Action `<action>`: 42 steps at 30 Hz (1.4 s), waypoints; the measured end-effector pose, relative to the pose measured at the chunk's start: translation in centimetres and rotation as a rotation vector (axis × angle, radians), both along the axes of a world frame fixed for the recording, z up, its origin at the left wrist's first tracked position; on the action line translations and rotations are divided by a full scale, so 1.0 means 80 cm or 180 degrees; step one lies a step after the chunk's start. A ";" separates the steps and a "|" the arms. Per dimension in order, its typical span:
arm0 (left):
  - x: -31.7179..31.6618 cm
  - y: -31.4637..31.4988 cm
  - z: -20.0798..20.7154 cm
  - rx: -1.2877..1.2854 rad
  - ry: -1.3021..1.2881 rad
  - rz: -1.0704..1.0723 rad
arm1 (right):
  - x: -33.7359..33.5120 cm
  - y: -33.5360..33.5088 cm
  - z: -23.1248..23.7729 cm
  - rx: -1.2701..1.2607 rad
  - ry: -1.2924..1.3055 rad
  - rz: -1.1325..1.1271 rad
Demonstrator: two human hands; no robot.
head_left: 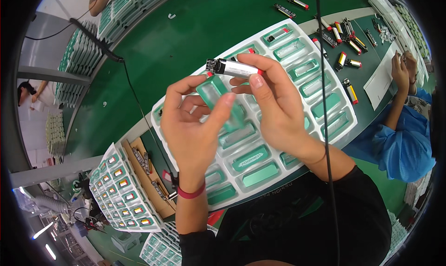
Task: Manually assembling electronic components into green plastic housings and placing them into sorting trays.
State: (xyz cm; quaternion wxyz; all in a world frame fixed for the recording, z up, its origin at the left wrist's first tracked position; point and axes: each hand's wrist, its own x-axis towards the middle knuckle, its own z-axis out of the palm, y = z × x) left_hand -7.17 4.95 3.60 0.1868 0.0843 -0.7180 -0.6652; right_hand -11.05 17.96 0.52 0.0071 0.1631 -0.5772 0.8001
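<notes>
In my right hand (278,99), a silver cylindrical battery cell (239,69) is pinched between thumb and fingers. A dark electronic part sits on its left end and red shows at its right end. My left hand (190,122) grips a green rectangular plastic shell (217,96), tilted just below the cell. Both hands are over a white moulded tray (260,190). Green shells such as this one (260,174) lie in its pockets, and a few pockets at the far side hold a cell too. A red band with a cord circles my left wrist.
Loose battery cells (350,63) lie scattered at the far right on the green table (162,43). A filled tray (125,194) and a cardboard box (147,173) with cells stand at left. A co-worker in blue (404,140) works at right. A black cable (325,126) hangs in front.
</notes>
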 end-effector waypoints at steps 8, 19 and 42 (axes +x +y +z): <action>0.019 -0.006 -0.005 0.0965 0.0018 -0.0794 | -0.006 0.005 0.010 -0.0136 -0.0851 0.0124; 0.054 -0.046 -0.053 0.0238 0.0488 -0.0852 | -0.007 0.004 0.001 0.0090 -0.1142 0.0976; 0.060 -0.008 -0.063 0.0165 0.0065 -0.0649 | 0.020 -0.026 -0.022 0.0391 -0.0008 0.0417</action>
